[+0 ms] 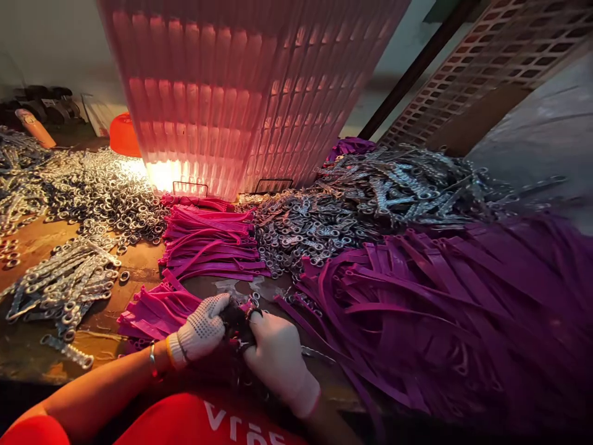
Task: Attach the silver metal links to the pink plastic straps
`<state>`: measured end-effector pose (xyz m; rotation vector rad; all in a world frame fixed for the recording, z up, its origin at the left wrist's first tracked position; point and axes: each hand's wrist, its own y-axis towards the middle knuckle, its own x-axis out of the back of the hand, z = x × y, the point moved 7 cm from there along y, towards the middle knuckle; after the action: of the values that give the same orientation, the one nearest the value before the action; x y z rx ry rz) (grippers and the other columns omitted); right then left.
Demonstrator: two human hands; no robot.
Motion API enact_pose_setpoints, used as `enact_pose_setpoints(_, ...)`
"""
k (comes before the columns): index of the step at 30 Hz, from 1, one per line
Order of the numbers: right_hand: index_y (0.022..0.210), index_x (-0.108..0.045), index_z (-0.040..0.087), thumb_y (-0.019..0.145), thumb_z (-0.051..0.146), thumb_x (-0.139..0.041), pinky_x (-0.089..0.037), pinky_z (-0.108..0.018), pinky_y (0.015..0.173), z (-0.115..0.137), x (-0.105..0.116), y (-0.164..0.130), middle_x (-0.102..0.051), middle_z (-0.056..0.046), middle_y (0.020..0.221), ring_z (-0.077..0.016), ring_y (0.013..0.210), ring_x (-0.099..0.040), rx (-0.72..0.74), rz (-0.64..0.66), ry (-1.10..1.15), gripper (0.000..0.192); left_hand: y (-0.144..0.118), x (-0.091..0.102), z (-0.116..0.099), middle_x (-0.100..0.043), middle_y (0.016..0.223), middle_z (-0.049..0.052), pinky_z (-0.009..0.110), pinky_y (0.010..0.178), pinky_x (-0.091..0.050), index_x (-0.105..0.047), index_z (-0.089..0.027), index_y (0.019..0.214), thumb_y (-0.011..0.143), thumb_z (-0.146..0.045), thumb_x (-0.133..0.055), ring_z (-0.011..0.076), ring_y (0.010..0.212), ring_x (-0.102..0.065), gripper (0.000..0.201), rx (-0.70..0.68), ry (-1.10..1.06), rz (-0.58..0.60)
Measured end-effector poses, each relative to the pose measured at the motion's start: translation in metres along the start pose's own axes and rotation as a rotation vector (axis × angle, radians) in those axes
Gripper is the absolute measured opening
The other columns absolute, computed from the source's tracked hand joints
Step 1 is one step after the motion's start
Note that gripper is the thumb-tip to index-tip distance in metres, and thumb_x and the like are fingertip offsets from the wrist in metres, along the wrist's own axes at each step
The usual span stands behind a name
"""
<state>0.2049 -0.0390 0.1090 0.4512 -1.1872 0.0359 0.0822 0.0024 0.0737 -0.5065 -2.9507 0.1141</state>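
While both gloved hands meet at the near edge of the bench (139, 272), a small dark part (235, 321) sits pinched between them. The left hand (202, 330), in a dotted knit glove, closes its fingers on the part from the left. The right hand (278, 358), in a plain white glove, presses in from the right, its thumb and forefinger closed against the same part, with a small metal ring (254, 314) at the fingertip. What exactly the part is cannot be told, since the gloves hide most of it. Just behind the left hand lies a stack of pink straps (208, 244), some spilling to the bench edge beside the wrist. To the right of the right hand sprawls a large heap of purple straps (440, 309), reaching near the glove. Metal fittings (324, 222) are piled behind the straps, with more metal rings (102, 191) and linked metal strips (60, 287) on the left. A ribbed translucent panel (241, 93) glows pink at the back of the bench.
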Motion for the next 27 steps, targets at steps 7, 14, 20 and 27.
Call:
enact_pose_setpoints(7,0.066,-0.06,0.018,0.063,0.01,-0.048,-0.028,-0.029,0.056,-0.024,-0.004,-0.012,-0.061,-0.006,0.058,-0.0164,0.053,-0.049,-0.135,-0.154,0.006,0.015,0.031,-0.029,0.004,-0.056,0.07,0.002,0.024,0.059,-0.039,-0.055,-0.014,0.072,0.084,-0.026,-0.052,0.0124,0.066,-0.047,0.017,0.086,0.073,0.106)
enact_pose_setpoints(14,0.09,-0.068,0.015,0.085,0.029,-0.043,-0.048,-0.029,0.068,-0.092,-0.026,-0.009,-0.072,-0.009,0.084,-0.0204,0.074,-0.061,-0.627,-0.253,0.747,0.029,0.109,-0.044,-0.027,-0.068,0.091,0.005,0.025,0.078,-0.048,-0.062,-0.015,0.088,0.085,-0.007,-0.044,0.0158,0.084,-0.06,0.02,-0.084,0.793,0.239)
enact_pose_setpoints(20,0.104,-0.071,0.017,0.083,0.028,-0.046,-0.052,-0.038,0.09,-0.122,-0.025,-0.013,-0.074,-0.012,0.103,-0.0253,0.099,-0.066,-0.596,-0.412,0.744,0.035,0.165,-0.048,-0.019,-0.065,0.109,0.017,0.039,0.088,-0.05,-0.06,-0.015,0.119,0.091,-0.014,-0.046,0.0256,0.098,-0.066,0.031,0.029,1.072,0.164)
enact_pose_setpoints(27,0.105,-0.069,0.018,0.08,0.014,-0.042,-0.054,-0.037,0.092,-0.102,-0.02,0.003,-0.073,-0.01,0.104,-0.0221,0.096,-0.068,-0.454,-0.267,0.742,0.037,0.165,-0.054,-0.01,-0.066,0.097,0.019,0.042,0.078,-0.05,-0.056,-0.013,0.124,0.098,-0.028,-0.039,0.0291,0.089,-0.07,0.034,0.137,1.089,0.133)
